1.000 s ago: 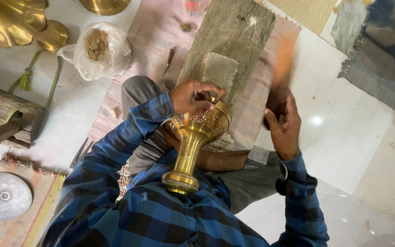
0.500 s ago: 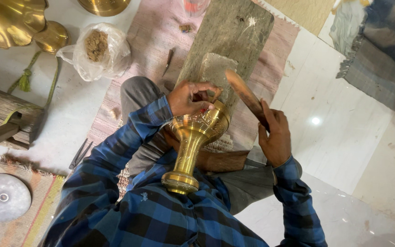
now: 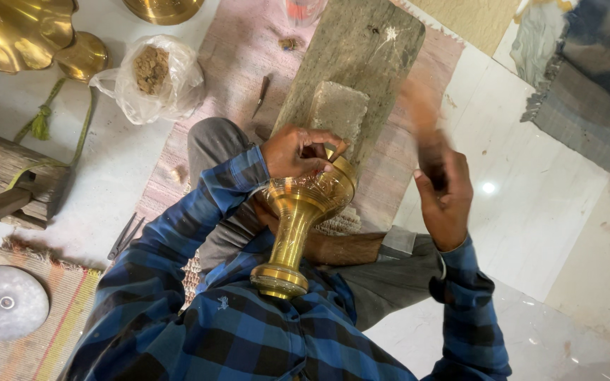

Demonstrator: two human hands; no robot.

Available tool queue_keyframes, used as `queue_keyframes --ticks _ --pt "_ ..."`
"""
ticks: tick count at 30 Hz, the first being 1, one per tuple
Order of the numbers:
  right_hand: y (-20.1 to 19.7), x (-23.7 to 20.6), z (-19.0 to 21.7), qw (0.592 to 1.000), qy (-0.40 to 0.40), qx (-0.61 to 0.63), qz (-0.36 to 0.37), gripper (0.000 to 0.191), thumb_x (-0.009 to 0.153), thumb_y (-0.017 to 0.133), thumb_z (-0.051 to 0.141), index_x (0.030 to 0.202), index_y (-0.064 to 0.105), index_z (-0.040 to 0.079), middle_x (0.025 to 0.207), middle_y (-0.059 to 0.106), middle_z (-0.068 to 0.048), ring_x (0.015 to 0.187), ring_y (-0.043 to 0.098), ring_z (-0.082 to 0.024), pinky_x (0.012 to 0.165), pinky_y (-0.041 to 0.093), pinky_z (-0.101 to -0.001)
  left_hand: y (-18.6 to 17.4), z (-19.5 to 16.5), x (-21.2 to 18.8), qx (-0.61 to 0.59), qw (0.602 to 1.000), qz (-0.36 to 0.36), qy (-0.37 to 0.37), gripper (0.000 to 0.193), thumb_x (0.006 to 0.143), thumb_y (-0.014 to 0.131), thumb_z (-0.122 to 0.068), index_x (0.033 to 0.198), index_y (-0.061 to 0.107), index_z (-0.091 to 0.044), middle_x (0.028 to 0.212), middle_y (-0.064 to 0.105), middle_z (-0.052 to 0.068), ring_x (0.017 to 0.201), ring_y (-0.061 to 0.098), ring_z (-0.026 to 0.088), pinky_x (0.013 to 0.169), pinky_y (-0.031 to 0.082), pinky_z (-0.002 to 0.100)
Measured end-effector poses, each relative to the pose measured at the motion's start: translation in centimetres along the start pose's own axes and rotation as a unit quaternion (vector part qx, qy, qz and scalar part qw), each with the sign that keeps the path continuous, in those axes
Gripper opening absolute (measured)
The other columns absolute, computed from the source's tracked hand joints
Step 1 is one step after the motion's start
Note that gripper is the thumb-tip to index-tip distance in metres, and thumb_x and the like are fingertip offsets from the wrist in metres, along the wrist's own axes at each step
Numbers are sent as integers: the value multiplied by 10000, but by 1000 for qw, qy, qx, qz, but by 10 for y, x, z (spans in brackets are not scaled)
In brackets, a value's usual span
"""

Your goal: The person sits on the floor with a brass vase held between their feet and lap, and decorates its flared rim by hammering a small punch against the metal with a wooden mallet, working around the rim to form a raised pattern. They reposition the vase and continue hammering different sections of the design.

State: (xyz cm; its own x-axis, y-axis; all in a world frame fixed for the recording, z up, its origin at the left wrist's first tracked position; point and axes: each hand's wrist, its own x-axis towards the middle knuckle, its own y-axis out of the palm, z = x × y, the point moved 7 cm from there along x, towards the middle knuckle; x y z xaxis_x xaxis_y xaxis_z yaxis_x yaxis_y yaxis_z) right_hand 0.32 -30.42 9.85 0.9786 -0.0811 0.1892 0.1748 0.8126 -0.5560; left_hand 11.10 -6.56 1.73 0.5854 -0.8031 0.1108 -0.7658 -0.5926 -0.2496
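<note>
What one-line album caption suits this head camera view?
Left hand steadies an engraved brass goblet-shaped vase on the lap; right hand grips a blurred wooden striking tool.

Two hands are at work, the left hand (image 3: 294, 152) and the right hand (image 3: 445, 194), over one brass goblet-shaped vessel (image 3: 298, 219). Three other brass pieces lie at the top: a scalloped dish (image 3: 15, 32), a round knob-like piece (image 3: 82, 55) and a bowl (image 3: 164, 8). There is one plastic bag (image 3: 150, 77), one wooden plank (image 3: 361, 56), one round metal disc (image 3: 5, 303) and one pair of pliers (image 3: 123, 238).
</note>
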Motion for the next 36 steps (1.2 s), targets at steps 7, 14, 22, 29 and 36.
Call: queue_keyframes --ticks 7,14,22,29,36 --pt "12 -27 16 942 -102 -320 12 682 911 654 -48 1539 536 192 1192 615 -103 1053 630 -271 882 538 -385 2 2 -4 -24 999 33 36 454 966 757 -202 1393 632 -110 1044 764 99 780 744 152 752 625 316" --pt "26 -44 -17 964 34 -247 96 674 872 673 -26 1507 563 173 1139 620 -146 1018 604 -327 906 529 -455 5 16 -14 -108 993 -46 -23 470 956 762 -186 1394 611 -104 920 778 63 784 742 160 743 645 329" --pt "22 -29 -15 934 -9 -341 110 682 847 678 -45 1487 605 178 1123 635 -150 988 581 -311 855 473 -439 10 5 -18 21 999 -36 -5 425 943 789 -201 1335 639 -131 957 805 59 842 793 149 805 648 327" --pt "3 -1 20 972 -49 -217 75 663 895 684 -35 1500 559 208 1221 614 -108 1122 588 -263 951 514 -421 7 -3 -16 28 999 -41 -16 482 906 794 -184 1360 641 -130 941 799 79 811 781 160 763 633 331" --pt "-3 0 23 997 8 -68 38 562 978 664 -40 1472 540 198 1198 578 -128 1048 614 -189 882 554 -343 6 -8 -23 25 994 -105 9 477 897 801 -166 1345 651 -100 1033 778 104 839 784 157 764 643 294"
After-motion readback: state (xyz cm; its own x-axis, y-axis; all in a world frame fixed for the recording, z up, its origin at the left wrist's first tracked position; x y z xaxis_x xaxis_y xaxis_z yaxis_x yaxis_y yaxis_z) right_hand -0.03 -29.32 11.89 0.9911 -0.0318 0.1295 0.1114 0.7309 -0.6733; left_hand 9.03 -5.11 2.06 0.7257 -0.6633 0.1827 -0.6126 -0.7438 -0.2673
